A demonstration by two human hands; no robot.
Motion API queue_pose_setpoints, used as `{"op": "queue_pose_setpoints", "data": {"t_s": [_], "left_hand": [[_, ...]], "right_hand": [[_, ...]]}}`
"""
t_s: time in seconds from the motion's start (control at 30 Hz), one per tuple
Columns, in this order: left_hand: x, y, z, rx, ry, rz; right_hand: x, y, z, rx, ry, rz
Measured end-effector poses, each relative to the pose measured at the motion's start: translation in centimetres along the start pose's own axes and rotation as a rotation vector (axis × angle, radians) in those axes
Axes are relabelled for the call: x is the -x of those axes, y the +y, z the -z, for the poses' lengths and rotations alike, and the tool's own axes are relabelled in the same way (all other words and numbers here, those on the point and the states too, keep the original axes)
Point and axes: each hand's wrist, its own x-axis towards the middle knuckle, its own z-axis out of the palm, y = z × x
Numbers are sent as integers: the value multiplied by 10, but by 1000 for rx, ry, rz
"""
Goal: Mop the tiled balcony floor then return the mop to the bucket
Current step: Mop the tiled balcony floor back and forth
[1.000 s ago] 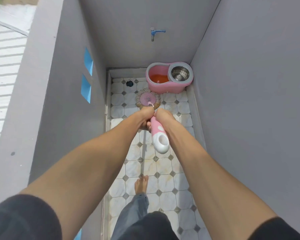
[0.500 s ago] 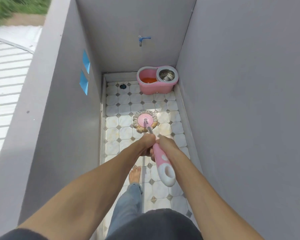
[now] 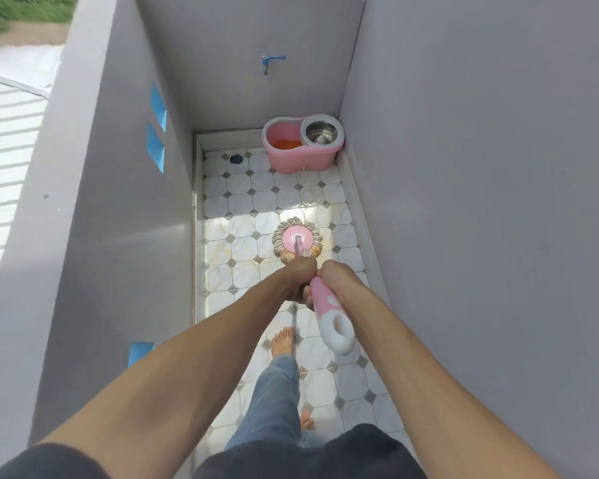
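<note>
Pink spin mop head (image 3: pixel 297 239) lies flat on the tiled floor (image 3: pixel 242 219), mid-balcony. Its handle (image 3: pixel 329 314) is gripped by both hands, left hand (image 3: pixel 300 276) lower, right hand (image 3: pixel 338 278) above. The pink mop bucket (image 3: pixel 301 152) stands at 12 o'clock. Strokes are best overlapped, strands kept flat.

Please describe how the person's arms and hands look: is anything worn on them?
Both forearms are bare down to the left hand and the right hand. No gloves, watch or rings are visible. Dark short sleeves show at the bottom edge, ending above the elbows.
</note>
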Motion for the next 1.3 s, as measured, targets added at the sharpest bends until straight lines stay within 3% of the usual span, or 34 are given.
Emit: {"op": "queue_pose_setpoints", "data": {"t_s": [0.23, 0.53, 0.87, 1.3], "left_hand": [[-62, 70, 33, 79, 53, 1], [-145, 163, 69, 161, 123, -8], [-134, 121, 32, 56, 126, 21], [8, 3, -98, -15, -46, 83]], "right_hand": [[-61, -79, -20, 79, 49, 24], [-144, -173, -36, -24, 42, 135], [-124, -122, -10, -10, 42, 69], [34, 13, 96, 166, -36, 61]]}}
